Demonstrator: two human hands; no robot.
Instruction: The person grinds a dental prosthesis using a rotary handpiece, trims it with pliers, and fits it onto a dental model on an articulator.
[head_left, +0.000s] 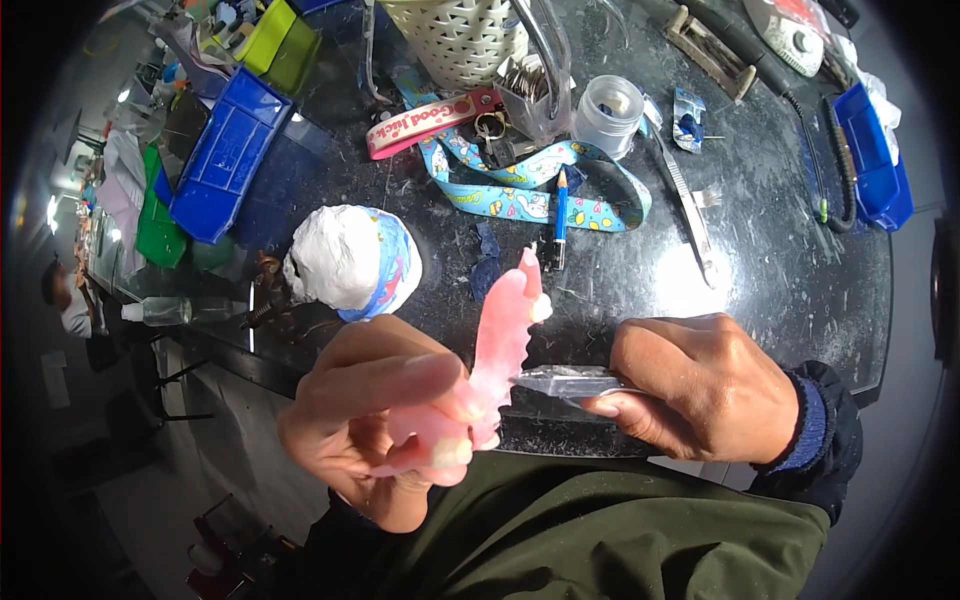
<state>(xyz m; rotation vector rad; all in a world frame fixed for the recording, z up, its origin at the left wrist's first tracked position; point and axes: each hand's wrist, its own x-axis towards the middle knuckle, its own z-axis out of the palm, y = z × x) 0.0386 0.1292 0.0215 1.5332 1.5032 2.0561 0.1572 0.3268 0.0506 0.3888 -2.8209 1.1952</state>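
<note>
My left hand (345, 395) pinches a pink denture base (500, 335) between thumb and fingers, above the table's near edge. A jagged edge runs along its right side, and a few pale teeth sit on it. From the right, my right hand (710, 385) grips a flat, pointed tool with a clear greyish body (572, 381). Its tip meets the denture's jagged edge or lies just beside it; which, I cannot tell. Left of the denture rests a white plaster-like lump (332, 255) with a blue patterned band round it.
Beyond my hands lie a patterned blue lanyard (500, 198), a blue pencil (560, 225), a clear jar (607, 115) and metal tweezers (685, 195). A white woven basket (450, 45) stands at the back. Blue bins (225, 150) flank the dark table, and a bottle (185, 311) lies left.
</note>
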